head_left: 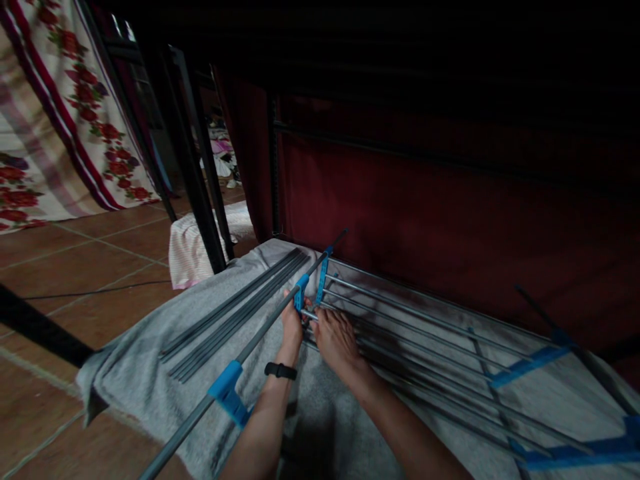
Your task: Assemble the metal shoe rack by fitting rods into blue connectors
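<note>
A rack of metal rods and blue plastic connectors lies on a grey towel-like cloth (135,367). My left hand (291,325), a black band at its wrist, closes around a blue connector (301,291) on the long grey pole (270,320). Right beside it, my right hand (336,333) wraps over a metal rod (310,314) whose end meets that connector. Whether the rod sits inside its hole is hidden by my fingers. Farther back is a second blue connector (323,280), and nearer me a larger blue bracket (227,390) is on the same pole.
Several loose grey rods (235,313) lie on the cloth at left. Blue end pieces (533,365) hold the rack's far right end. Behind stands a dark red curtain (400,220); black metal posts (185,153) rise at left above a tiled floor (115,247).
</note>
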A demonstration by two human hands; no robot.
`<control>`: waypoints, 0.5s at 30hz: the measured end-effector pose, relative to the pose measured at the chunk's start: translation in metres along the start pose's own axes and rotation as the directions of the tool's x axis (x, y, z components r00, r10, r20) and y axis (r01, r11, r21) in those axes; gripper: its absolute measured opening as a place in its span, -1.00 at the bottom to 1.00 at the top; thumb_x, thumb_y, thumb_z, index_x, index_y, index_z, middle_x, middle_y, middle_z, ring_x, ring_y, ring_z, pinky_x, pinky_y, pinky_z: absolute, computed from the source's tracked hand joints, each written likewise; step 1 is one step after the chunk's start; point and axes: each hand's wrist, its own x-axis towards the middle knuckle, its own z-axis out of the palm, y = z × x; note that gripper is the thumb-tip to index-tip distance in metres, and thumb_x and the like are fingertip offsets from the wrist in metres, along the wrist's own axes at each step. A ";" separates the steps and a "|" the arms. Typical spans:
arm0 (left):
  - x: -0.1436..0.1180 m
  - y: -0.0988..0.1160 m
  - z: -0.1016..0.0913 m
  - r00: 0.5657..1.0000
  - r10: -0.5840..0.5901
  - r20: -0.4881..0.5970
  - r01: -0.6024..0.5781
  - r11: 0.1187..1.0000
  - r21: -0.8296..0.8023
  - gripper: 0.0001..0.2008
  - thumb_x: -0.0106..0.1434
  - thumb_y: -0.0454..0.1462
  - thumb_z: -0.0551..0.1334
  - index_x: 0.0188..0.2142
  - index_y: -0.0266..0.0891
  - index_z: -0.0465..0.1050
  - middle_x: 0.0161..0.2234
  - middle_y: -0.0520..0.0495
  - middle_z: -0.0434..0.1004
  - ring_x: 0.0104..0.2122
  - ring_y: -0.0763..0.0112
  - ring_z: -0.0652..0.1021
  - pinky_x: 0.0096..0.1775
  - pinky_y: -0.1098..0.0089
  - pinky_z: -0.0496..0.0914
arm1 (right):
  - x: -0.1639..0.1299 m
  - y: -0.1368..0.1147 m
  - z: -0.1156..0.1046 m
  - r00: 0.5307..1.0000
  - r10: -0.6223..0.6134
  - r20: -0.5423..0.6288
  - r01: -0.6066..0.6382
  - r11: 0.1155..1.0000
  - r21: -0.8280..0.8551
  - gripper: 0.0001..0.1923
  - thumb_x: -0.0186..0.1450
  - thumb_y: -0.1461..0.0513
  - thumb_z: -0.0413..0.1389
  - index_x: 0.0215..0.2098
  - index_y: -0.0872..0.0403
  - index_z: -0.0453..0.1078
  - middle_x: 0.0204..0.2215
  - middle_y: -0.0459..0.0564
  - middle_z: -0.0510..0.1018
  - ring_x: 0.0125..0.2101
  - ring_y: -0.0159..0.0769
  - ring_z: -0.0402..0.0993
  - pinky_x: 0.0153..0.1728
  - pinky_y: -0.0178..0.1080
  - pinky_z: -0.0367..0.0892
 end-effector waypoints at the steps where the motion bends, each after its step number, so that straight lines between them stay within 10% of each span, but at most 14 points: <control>1: -0.001 0.001 0.000 1.000 -0.021 0.022 0.021 1.000 0.007 -0.36 0.32 0.24 0.07 -0.54 -0.23 0.47 -0.58 -0.05 0.46 -0.64 0.46 0.33 -0.57 0.40 0.24 | -0.006 0.004 0.001 1.000 0.015 -0.004 -0.016 0.999 -0.039 -0.69 0.55 0.19 -0.12 0.07 0.06 0.42 -0.02 0.10 0.64 0.01 -0.18 0.55 0.05 -0.14 0.36; 15: 0.001 -0.005 -0.001 0.999 0.012 0.049 -0.015 0.999 0.046 -0.48 0.31 0.14 0.10 -0.60 -0.16 0.30 -0.67 0.06 0.26 -0.67 0.49 0.23 -0.58 0.41 0.13 | -0.003 0.018 -0.018 0.977 -0.006 0.212 0.015 0.999 -0.042 -0.61 0.56 0.15 -0.22 0.00 0.06 0.43 -0.18 0.13 0.69 -0.13 -0.10 0.65 -0.17 -0.16 0.38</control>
